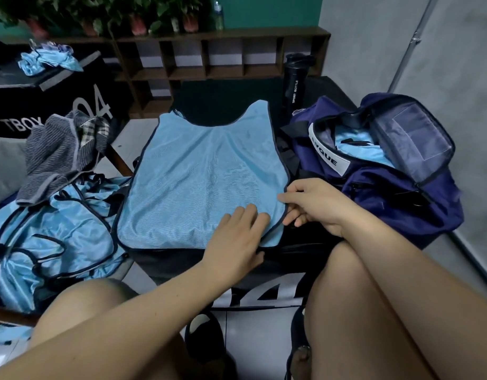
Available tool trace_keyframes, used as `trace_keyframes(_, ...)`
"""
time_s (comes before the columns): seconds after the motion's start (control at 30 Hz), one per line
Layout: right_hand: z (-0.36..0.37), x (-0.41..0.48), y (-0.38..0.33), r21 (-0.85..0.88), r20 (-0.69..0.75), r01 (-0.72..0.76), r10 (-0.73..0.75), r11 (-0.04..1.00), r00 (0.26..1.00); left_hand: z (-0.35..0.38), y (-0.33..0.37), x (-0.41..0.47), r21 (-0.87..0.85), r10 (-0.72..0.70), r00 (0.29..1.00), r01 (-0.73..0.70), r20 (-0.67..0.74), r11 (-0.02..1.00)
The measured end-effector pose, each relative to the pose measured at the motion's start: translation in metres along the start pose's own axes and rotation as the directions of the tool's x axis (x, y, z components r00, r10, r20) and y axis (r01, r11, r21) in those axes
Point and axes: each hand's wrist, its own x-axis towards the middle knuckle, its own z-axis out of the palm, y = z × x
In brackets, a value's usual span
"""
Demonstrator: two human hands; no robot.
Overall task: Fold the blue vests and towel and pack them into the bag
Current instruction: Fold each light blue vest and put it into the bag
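Right hand [313, 204]: thumb on top, fingers curled beneath, pinching the dark-bound side hem of the flat vest [204, 174] at its right edge, near the bottom corner. Left hand [237, 237]: fingers straight, palm down, pressing the cloth just beside that pinch and grasping nothing.

The flat vest lies spread on the black box [182, 264], with the neck opening away from the person and the bottom hem toward the knees. It is mostly smooth.

Judged step: first lengthwise fold, right edge carried over to the left edge.

Notes for doing it well:
- The mesh looks thin and slippery. Shift the flat left palm to the vest's centre line so it anchors the cloth and sets the crease.
- Carry the pinched hem low and across; a high lift would likely drag the whole vest.
- Lay binding on binding at the left edge, then smooth outward from the crease.
- Aim for a width that fits the bag mouth.

The bag [401, 209] sits just right of the box, flap open, with pale blue cloth [355, 144] inside, so packing appears under way. To the left is a pile of unfolded vests [44, 229], with the grey striped towel [58, 154] at its far end, neither yet folded.
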Motion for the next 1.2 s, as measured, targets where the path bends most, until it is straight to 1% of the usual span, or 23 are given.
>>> trace_keyframes(0.1, -0.001, -0.005, -0.001, 0.029, 0.014, -0.004, 0.003, 1.0, 1.0, 0.001, -0.003, 0.003, 0.014, 0.005, 1.0, -0.004, -0.027, 1.0)
trace_keyframes(0.2, -0.003, -0.007, -0.002, 0.052, 0.014, 0.003, -0.003, 0.999, 1.0, 0.001, -0.005, 0.001, -0.05, 0.028, 0.995, -0.034, -0.1, 0.998)
trace_keyframes(0.27, -0.004, -0.007, -0.001, 0.04, -0.015, 0.025, -0.024, 0.999, 1.0, 0.0, -0.005, 0.001, -0.111, 0.025, 0.99, -0.04, -0.138, 0.993)
trace_keyframes(0.33, -0.005, -0.006, 0.002, -0.057, -0.086, 0.062, -0.067, 0.996, 0.994, -0.003, -0.006, 0.001, -0.203, -0.017, 0.988, -0.015, -0.156, 0.979)
trace_keyframes(0.37, -0.006, -0.006, 0.005, -0.15, -0.137, 0.086, -0.107, 0.985, 0.985, -0.006, -0.007, 0.0, -0.255, -0.046, 0.986, 0.004, -0.161, 0.967)
trace_keyframes(0.43, -0.008, -0.005, 0.009, -0.395, -0.253, 0.125, -0.239, 0.91, 0.937, -0.01, -0.009, 0.0, -0.348, -0.103, 0.98, 0.038, -0.171, 0.937)
trace_keyframes(0.47, -0.009, -0.006, 0.011, -0.5, -0.287, 0.147, -0.323, 0.854, 0.902, -0.012, -0.01, 0.0, -0.383, -0.125, 0.977, 0.05, -0.174, 0.922)
trace_keyframes(0.5, -0.009, -0.007, 0.011, -0.569, -0.278, 0.188, -0.403, 0.8, 0.872, -0.014, -0.011, 0.001, -0.41, -0.144, 0.974, 0.061, -0.175, 0.91)
trace_keyframes(0.57, -0.009, -0.012, 0.01, -0.643, -0.155, 0.31, -0.515, 0.7, 0.843, -0.017, -0.012, 0.001, -0.446, -0.175, 0.967, 0.077, -0.183, 0.891)
trace_keyframes(0.6, -0.007, -0.015, 0.009, -0.68, -0.068, 0.356, -0.538, 0.641, 0.84, -0.019, -0.011, 0.002, -0.458, -0.186, 0.964, 0.081, -0.189, 0.885)
trace_keyframes(0.67, -0.002, -0.022, 0.007, -0.764, 0.087, 0.422, -0.57, 0.488, 0.817, -0.021, -0.011, 0.003, -0.472, -0.192, 0.961, 0.078, -0.198, 0.878)
trace_keyframes(0.7, 0.002, -0.024, 0.008, -0.794, 0.138, 0.442, -0.585, 0.417, 0.799, -0.021, -0.011, 0.003, -0.476, -0.189, 0.961, 0.072, -0.201, 0.877)
trace_keyframes(0.77, 0.008, -0.026, 0.01, -0.832, 0.181, 0.454, -0.617, 0.32, 0.766, -0.022, -0.01, 0.004, -0.478, -0.177, 0.962, 0.058, -0.209, 0.876)
trace_keyframes(0.87, 0.015, -0.019, 0.015, -0.867, 0.2, 0.446, -0.666, 0.221, 0.719, -0.023, -0.009, 0.004, -0.466, -0.163, 0.963, 0.045, -0.216, 0.884)
trace_keyframes(0.97, 0.019, -0.013, 0.015, -0.902, 0.226, 0.415, -0.69, 0.119, 0.688, -0.023, -0.009, 0.005, -0.448, -0.161, 0.962, 0.047, -0.221, 0.893)
trace_keyframes(1.03, 0.022, -0.012, 0.015, -0.92, 0.22, 0.383, -0.7, 0.083, 0.679, -0.023, -0.011, 0.003, -0.434, -0.155, 0.962, 0.043, -0.226, 0.9)
trace_keyframes(1.1, 0.025, -0.013, 0.015, -0.928, 0.212, 0.366, -0.711, 0.068, 0.67, -0.022, -0.012, 0.002, -0.427, -0.151, 0.963, 0.042, -0.224, 0.903)
trace_keyframes(1.2, 0.031, -0.011, 0.017, -0.936, 0.234, 0.351, -0.715, 0.016, 0.659, -0.022, -0.013, 0.001, -0.422, -0.147, 0.963, 0.04, -0.225, 0.906)
